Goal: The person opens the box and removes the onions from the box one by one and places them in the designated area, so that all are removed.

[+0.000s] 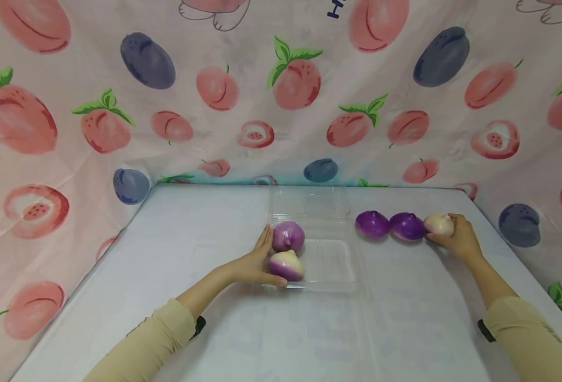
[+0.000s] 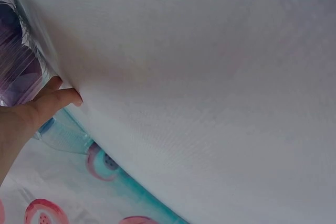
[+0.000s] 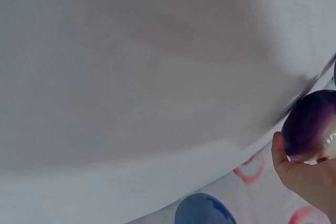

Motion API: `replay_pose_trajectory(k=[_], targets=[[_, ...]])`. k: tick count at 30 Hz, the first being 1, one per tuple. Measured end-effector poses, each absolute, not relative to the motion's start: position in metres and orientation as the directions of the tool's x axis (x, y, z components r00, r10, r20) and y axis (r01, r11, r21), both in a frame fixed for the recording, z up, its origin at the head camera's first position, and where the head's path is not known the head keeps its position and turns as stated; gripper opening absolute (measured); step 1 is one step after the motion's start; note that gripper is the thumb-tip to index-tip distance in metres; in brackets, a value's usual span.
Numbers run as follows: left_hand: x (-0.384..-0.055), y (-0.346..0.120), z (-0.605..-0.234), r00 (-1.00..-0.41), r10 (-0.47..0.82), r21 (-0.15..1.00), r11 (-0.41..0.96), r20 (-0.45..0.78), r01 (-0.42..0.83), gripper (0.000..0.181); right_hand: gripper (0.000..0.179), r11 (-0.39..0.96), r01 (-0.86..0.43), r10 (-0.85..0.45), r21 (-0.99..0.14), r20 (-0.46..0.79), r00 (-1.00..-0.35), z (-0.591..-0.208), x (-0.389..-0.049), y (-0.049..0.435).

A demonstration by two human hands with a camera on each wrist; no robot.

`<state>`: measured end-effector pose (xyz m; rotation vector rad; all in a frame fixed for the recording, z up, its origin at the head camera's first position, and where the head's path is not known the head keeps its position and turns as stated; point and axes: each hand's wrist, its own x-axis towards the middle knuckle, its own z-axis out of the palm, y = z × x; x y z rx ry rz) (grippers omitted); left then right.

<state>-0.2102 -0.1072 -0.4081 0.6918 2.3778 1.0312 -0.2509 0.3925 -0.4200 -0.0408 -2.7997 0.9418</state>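
In the head view my left hand (image 1: pixel 253 265) rests spread against the left side of a clear plastic clamshell box (image 1: pixel 332 260), thumb along its front edge and fingers straight along the side wall. Inside, next to that hand, sit a purple onion (image 1: pixel 288 236) and, in front of it, a white-and-purple onion (image 1: pixel 287 266). On the right, my right hand (image 1: pixel 464 241) holds a pale onion (image 1: pixel 438 225) between thumb and fingers, at the end of a row. The right wrist view shows the purple underside of this onion (image 3: pixel 310 124) against the fingers.
Two dark purple onions, a left one (image 1: pixel 372 224) and a middle one (image 1: pixel 407 226), stand between the box and my right hand. The transparent lid (image 1: pixel 308 201) lies folded back behind the box. A fruit-print cloth (image 1: pixel 281 148) hangs behind the white table (image 1: pixel 190 228).
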Motion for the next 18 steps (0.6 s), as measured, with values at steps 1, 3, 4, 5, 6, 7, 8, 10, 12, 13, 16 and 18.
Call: replay_pose_trajectory(k=[1, 3, 4, 5, 6, 7, 8, 10, 12, 13, 16, 18], targets=[[-0.2102, -0.1076, -0.4081, -0.770, 0.604, 0.759, 0.595, -0.205, 0.264, 0.130, 0.078, 0.799, -0.033, 0.088, -0.601, 0.171, -0.981, -0.4197, -0.2515, 0.3915], [-0.2101, -0.1082, -0.4078, -0.769, 0.604, 0.756, 0.598, -0.207, 0.266, 0.130, 0.078, 0.801, -0.025, 0.096, -0.599, 0.169, -0.981, -0.4196, -0.2523, 0.3903], [-0.2102, -0.1081, -0.4082, -0.768, 0.605, 0.756, 0.598, -0.208, 0.266, 0.130, 0.079, 0.801, -0.018, 0.101, -0.598, 0.165, -0.981, -0.4192, -0.2525, 0.3902], [-0.2103, -0.1081, -0.4084, -0.768, 0.606, 0.754, 0.600, -0.209, 0.268, 0.130, 0.080, 0.803, -0.011, 0.104, -0.596, 0.158, -0.982, -0.4191, -0.2526, 0.3904], [-0.2104, -0.1081, -0.4087, -0.768, 0.606, 0.754, 0.599, -0.209, 0.268, 0.130, 0.082, 0.804, -0.004, 0.106, -0.595, 0.149, -0.983, -0.4190, -0.2528, 0.3906], [-0.2105, -0.1082, -0.4088, -0.769, 0.605, 0.754, 0.599, -0.208, 0.267, 0.130, 0.083, 0.805, 0.002, 0.105, -0.594, 0.140, -0.985, -0.4190, -0.2529, 0.3907], [-0.2104, -0.1084, -0.4090, -0.770, 0.604, 0.754, 0.600, -0.207, 0.268, 0.130, 0.085, 0.806, 0.006, 0.104, -0.592, 0.131, -0.986, -0.4190, -0.2529, 0.3908], [-0.2103, -0.1087, -0.4091, -0.773, 0.600, 0.752, 0.603, -0.207, 0.266, 0.130, 0.088, 0.808, 0.010, 0.100, -0.590, 0.120, -0.988, -0.4190, -0.2529, 0.3906], [-0.2098, -0.1089, -0.4092, -0.773, 0.599, 0.752, 0.604, -0.210, 0.264, 0.130, 0.089, 0.811, 0.009, 0.093, -0.584, 0.114, -0.989, -0.4191, -0.2522, 0.3906], [-0.2096, -0.1089, -0.4093, -0.773, 0.598, 0.751, 0.606, -0.212, 0.263, 0.130, 0.090, 0.814, 0.010, 0.093, -0.580, 0.114, -0.989, -0.4194, -0.2517, 0.3910], [-0.2092, -0.1085, -0.4093, -0.772, 0.599, 0.750, 0.607, -0.214, 0.263, 0.130, 0.090, 0.821, 0.003, 0.090, -0.571, 0.125, -0.988, -0.4190, -0.2503, 0.3918], [-0.2092, -0.1082, -0.4093, -0.772, 0.600, 0.751, 0.604, -0.207, 0.268, 0.130, 0.089, 0.825, -0.013, 0.085, -0.564, 0.147, -0.985, -0.4174, -0.2498, 0.3912]])
